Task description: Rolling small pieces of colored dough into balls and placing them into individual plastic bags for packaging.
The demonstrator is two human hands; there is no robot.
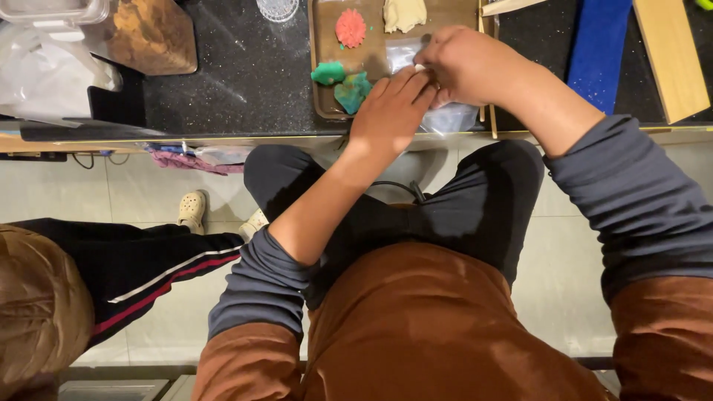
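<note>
On the brown tray (321, 44) at the edge of the dark counter (245, 74) lay four lumps of modelling dough that could be counted: one red, ridged disc (350, 27), one cream lump (404, 13), one small green piece (327, 73) and one teal piece (352, 91) just beside it. A single clear plastic bag (453, 117) lay partly on the tray's near right corner, under both hands.

The left hand (390, 111) reached in with its fingers (405, 83) stretched nearly straight and held close together, the tips meeting the right hand. The right hand (464, 65) was curled into a loose fist above the bag, and between its fingertips and the left hand's showed one small white bit (421, 68); what it was could not be told, nor which hand truly gripped it. The left hand lay just right of the teal piece without clearly touching it.

Further right were one blue strip (598, 48) and one pale wooden board (672, 56). At the left, another person's leg in dark trousers with a red-and-white stripe (141, 286) stood well apart.
</note>
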